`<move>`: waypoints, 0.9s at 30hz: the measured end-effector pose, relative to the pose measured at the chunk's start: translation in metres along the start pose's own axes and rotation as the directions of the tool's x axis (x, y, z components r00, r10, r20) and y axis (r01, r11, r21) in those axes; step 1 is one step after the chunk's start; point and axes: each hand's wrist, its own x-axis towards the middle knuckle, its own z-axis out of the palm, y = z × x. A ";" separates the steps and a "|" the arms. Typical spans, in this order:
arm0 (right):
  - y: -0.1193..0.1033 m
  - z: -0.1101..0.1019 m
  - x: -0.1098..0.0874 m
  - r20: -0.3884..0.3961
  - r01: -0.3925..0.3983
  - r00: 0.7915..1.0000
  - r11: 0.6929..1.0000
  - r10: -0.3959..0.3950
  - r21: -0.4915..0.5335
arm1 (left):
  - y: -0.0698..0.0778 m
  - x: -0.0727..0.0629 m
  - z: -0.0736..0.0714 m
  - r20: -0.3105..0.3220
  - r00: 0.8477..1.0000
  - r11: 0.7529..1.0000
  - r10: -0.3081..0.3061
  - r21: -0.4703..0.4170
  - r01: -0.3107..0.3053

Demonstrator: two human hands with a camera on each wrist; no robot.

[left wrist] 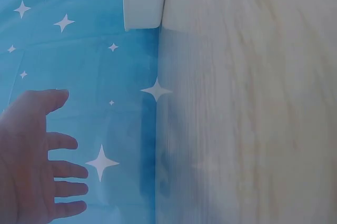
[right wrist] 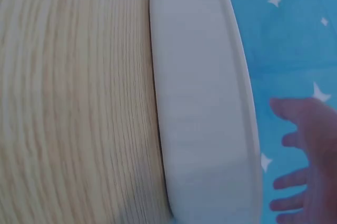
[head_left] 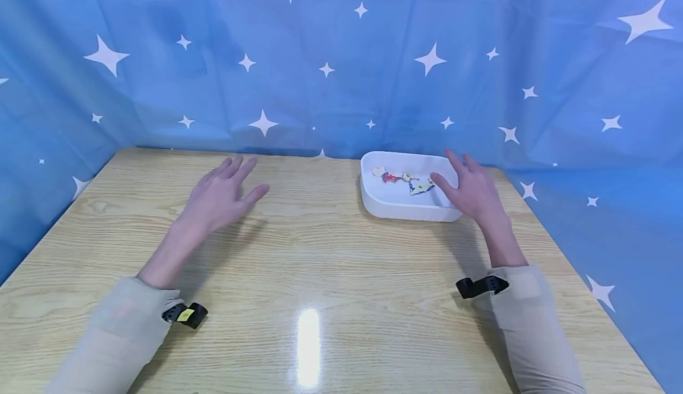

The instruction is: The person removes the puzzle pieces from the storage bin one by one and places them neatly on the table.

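Near edge: 2 pale sleeves, left (head_left: 114, 329) at lower left of the frame and right (head_left: 536, 323) at lower right, each with a black wrist device by the cuff, left (head_left: 187, 314) and right (head_left: 480, 286). Between them, bare wood-grain table (head_left: 320, 263) with a bright glare streak (head_left: 308, 346) at bottom centre.

Farther up, left of centre: left hand (head_left: 221, 195), held over the table, fingers spread, thumb out toward centre. Grip released, nothing in it; left wrist view agrees.

Right of centre: right hand (head_left: 472, 189) at the right end of a white tray (head_left: 411, 210), thumb across the rim and over the inside. Fingers apart, grip released, nothing held. Contact with the rim: cannot tell.

Tray stands on the table near its far edge. Inside: a few small, flat printed pieces. A blue-edged piece (head_left: 421, 187) lies at mid-right, near the thumb; a red-and-blue piece (head_left: 389, 178) lies farther left with paler bits about it. Exact count unclear, some overlap.

Back: blue cloth (head_left: 320, 26) with white stars across the top.

Judgement: step in hand looks like an approach to the tray, no pickup made. Next move likely calls for lowering the right fingertips and pinching 1 thin piece by its edge.
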 end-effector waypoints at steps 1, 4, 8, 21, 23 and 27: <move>0.002 0.000 0.000 -0.003 -0.004 1.000 1.000 0.004 0.003 | 0.000 0.001 0.001 -0.006 1.000 1.000 0.002 -0.007 -0.002; 0.008 -0.001 0.000 -0.008 -0.024 1.000 1.000 0.024 0.015 | 0.002 0.002 0.003 -0.021 1.000 1.000 0.003 -0.031 -0.004; 0.015 -0.002 0.000 0.005 -0.065 0.998 0.997 0.065 0.040 | 0.007 0.005 0.007 -0.040 0.999 0.998 0.018 -0.064 -0.021; 0.032 0.005 0.002 0.058 -0.168 0.985 0.979 0.163 0.115 | 0.021 0.015 0.019 -0.077 0.993 0.984 0.084 -0.150 -0.095; 0.033 0.007 0.003 0.042 -0.165 0.986 0.979 0.161 0.118 | 0.024 0.016 0.020 -0.073 0.994 0.982 0.085 -0.162 -0.096; 0.037 0.013 0.003 -0.022 -0.116 0.993 0.987 0.120 0.110 | 0.031 0.018 0.023 -0.053 0.995 0.980 0.086 -0.178 -0.094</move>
